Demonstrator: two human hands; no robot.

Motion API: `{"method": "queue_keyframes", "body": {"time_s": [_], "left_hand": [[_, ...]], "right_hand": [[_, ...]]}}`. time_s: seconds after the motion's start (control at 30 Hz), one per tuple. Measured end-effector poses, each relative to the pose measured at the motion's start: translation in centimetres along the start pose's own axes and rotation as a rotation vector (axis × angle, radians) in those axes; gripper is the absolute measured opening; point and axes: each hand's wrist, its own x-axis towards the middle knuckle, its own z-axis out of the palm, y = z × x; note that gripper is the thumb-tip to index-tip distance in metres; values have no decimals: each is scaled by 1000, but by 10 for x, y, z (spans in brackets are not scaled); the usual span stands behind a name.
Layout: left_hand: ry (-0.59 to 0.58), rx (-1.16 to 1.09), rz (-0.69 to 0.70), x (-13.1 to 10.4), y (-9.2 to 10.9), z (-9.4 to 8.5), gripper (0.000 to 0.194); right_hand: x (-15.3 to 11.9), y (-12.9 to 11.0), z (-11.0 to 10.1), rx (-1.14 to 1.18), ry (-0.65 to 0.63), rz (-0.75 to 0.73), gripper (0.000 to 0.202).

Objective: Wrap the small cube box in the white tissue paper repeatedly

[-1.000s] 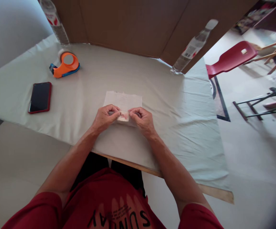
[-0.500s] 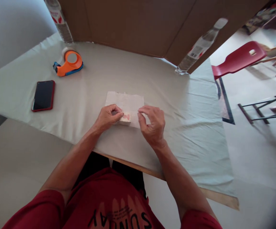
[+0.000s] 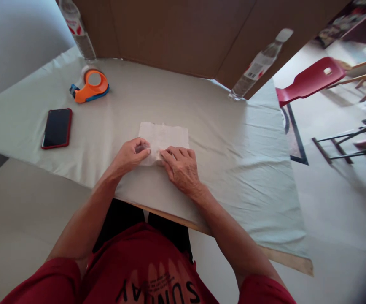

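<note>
Paper (image 3: 165, 135) lies just past the right hand (image 3: 183, 171), whose close-together fingers touch it, and the left hand (image 3: 129, 156), which curls; I can't tell if either pinches it. Gentle, flat pressing should keep it smooth.

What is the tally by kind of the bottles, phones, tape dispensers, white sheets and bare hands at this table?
Bottles (left bottle, right bottle): 2
Phone: 1
Tape dispenser: 1
White sheet: 1
Bare hands (left hand, right hand): 2
Total: 7
</note>
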Motion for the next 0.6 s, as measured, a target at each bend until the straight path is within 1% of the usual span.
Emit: {"method": "queue_keyframes", "body": {"time_s": [0.13,0.27,0.33,0.4,0.47,0.6], "left_hand": [[25,67,-31,3,-10,-3,24],[79,245,-10,8,-17,-5,21],[110,310,1,9,-19,-10,21],[124,325,-16,8,-21,-17,23],[84,259,-97,5,-22,-25,26],[-55,29,-335,-1,-18,-32,29]], "right_hand": [[2,-5,-1,-119,-33,-29,32],[8,-9,-6,-225,-80,-77,35],[12,-9,-9,-251,-105,-110,35],[16,-8,-12,-274,-125,-148,34],[20,-5,-14,-292,-146,-191,32],[23,2,-14,-284,-176,-239,29]]}}
